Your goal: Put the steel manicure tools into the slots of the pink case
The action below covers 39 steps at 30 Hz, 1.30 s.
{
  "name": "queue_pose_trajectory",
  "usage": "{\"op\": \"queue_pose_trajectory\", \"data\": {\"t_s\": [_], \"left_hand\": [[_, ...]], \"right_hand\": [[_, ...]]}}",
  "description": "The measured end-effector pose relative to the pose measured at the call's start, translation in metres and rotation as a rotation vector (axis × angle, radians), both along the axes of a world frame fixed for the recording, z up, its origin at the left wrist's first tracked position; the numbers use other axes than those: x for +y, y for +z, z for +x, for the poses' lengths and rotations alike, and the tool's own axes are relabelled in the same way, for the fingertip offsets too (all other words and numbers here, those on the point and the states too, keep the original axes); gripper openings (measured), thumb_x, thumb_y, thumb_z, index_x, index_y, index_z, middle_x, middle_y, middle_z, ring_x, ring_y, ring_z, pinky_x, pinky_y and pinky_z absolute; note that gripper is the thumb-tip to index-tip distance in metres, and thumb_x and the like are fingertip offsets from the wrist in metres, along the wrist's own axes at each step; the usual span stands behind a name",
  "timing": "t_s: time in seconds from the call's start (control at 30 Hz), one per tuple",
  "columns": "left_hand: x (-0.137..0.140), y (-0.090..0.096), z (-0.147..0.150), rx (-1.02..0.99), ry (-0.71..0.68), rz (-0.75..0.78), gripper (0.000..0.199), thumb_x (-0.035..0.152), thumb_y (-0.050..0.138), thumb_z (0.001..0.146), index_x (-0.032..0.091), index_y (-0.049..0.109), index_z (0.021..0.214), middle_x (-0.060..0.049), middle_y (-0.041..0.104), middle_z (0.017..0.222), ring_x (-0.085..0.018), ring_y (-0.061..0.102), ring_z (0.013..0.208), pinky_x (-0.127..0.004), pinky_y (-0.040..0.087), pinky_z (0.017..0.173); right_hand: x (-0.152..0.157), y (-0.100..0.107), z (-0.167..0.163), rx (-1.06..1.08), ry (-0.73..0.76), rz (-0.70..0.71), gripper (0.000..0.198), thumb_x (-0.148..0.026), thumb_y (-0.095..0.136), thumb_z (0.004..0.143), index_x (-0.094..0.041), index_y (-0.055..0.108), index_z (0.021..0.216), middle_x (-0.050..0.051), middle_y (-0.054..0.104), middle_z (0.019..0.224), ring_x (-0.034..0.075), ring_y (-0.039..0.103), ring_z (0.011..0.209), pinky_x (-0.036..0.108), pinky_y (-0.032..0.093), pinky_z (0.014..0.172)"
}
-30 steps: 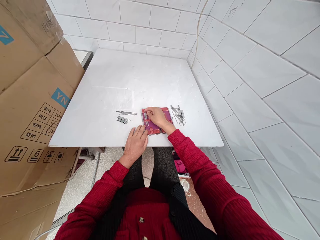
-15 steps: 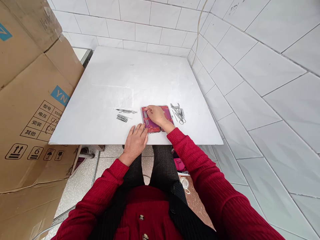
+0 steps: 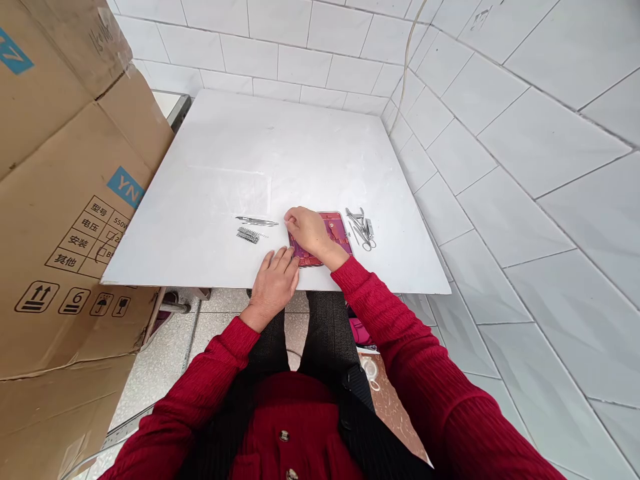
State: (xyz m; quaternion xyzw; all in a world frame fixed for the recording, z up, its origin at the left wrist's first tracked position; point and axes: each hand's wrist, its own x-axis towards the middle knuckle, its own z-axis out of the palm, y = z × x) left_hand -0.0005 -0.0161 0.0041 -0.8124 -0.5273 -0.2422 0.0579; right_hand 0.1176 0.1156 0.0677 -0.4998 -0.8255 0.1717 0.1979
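Note:
An open manicure case (image 3: 336, 230), red and purple inside, lies near the table's front edge. Over its left half is my right hand (image 3: 309, 230), fingertips pinched together at the case's far left edge. Whatever may be between them is too small or hidden to make out. My left hand (image 3: 274, 277) rests with fingers stretched out, their tips touching the case's near left corner. Left of the case lie slim metal tools (image 3: 257, 221) and a group of small metal pieces (image 3: 247, 235). To its right are scissors (image 3: 369, 245), nippers (image 3: 356, 217) and other small metal tools.
The white table (image 3: 225, 147) meets tiled walls (image 3: 280, 57) at the back and right. Large cardboard boxes (image 3: 75, 200) stand along the left side. A thin cable (image 3: 407, 60) hangs down the back corner.
My right hand has moved slightly left, from over the case's tool slots to its left edge. My left hand stays at the near corner. The camera view has shifted a little.

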Motion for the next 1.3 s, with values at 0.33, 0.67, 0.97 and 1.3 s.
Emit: {"op": "queue_pose_trajectory", "data": {"t_s": [0.33,0.67,0.97,1.3], "left_hand": [[0.002,0.003,-0.001,0.038,-0.009,0.053,0.025,0.019,0.049,0.102,0.015,0.072,0.111,-0.014,0.075,0.109,-0.028,0.068,0.112,-0.048,0.047,0.111],[0.001,0.001,-0.002,0.032,-0.021,0.087,0.021,0.018,0.052,0.101,0.015,0.071,0.109,-0.013,0.073,0.105,-0.028,0.066,0.109,-0.048,0.046,0.111],[0.002,-0.001,-0.001,0.020,0.003,0.063,0.027,0.019,0.052,0.101,0.014,0.069,0.121,-0.015,0.073,0.120,-0.029,0.064,0.121,-0.049,0.044,0.113],[0.001,-0.002,0.000,0.039,0.019,0.068,0.032,0.020,0.050,0.102,0.011,0.068,0.127,-0.015,0.071,0.130,-0.030,0.063,0.127,-0.049,0.045,0.114]], "right_hand": [[-0.009,0.001,-0.056,-0.361,0.202,0.027,0.020,-0.020,0.055,0.100,-0.016,0.073,0.108,0.015,0.075,0.111,0.026,0.070,0.096,0.032,0.048,0.076],[-0.014,0.007,-0.061,-0.615,0.220,0.070,0.031,-0.008,0.042,0.100,-0.007,0.066,0.120,0.025,0.072,0.119,0.027,0.072,0.110,0.032,0.055,0.087],[-0.014,0.011,-0.049,-0.571,0.192,0.024,0.029,-0.013,0.047,0.099,-0.007,0.067,0.118,0.023,0.073,0.119,0.028,0.072,0.110,0.033,0.054,0.086],[-0.010,0.008,-0.039,-0.504,0.189,-0.004,0.028,-0.015,0.048,0.099,-0.011,0.068,0.118,0.017,0.075,0.117,0.026,0.071,0.103,0.032,0.048,0.079]]}}
